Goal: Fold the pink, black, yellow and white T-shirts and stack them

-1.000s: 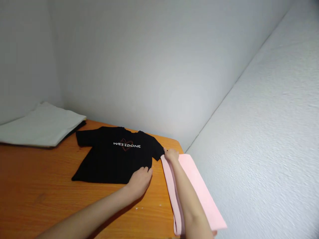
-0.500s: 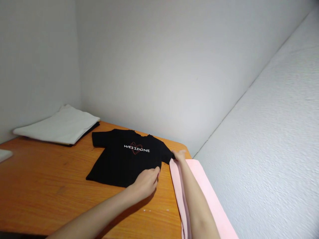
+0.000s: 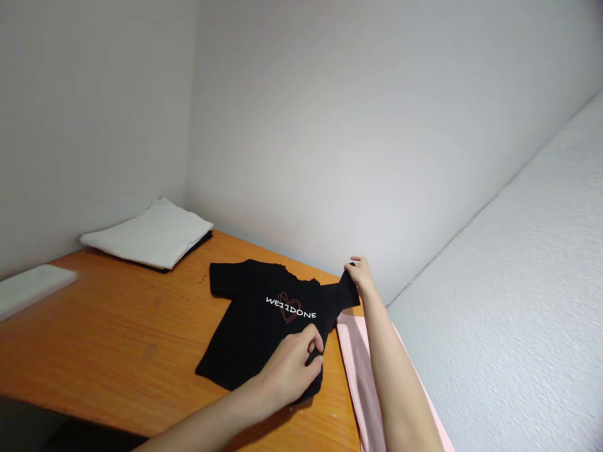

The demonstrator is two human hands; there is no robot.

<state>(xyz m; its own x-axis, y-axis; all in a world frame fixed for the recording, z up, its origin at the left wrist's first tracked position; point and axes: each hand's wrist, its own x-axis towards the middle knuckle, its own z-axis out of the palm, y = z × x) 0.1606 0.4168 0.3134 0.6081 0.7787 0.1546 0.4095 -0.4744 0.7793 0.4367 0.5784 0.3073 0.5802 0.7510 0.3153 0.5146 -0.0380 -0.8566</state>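
A black T-shirt (image 3: 264, 333) with white "WE11DONE" lettering and a red heart outline is spread on the wooden table. Over its near right part, my left hand (image 3: 294, 364) has thumb and forefinger curled together at the shirt's side edge, with black cloth showing between them. My right hand (image 3: 359, 276) pinches the end of the right-hand sleeve, which it holds raised off the table near the back edge. The sleeve's cloth is turned up between that hand and the shirt's shoulder.
A folded white cloth (image 3: 151, 235) lies on something dark at the back left. Another white item (image 3: 35, 289) sits at the left edge. Pink fabric or board (image 3: 351, 345) runs along the table's right side, under my right arm. Walls rise behind and to the right.
My right hand has raised the sleeve end up and toward the wall. My left hand's fingers have loosened into a wider curl at the shirt's side. The view has swung left.
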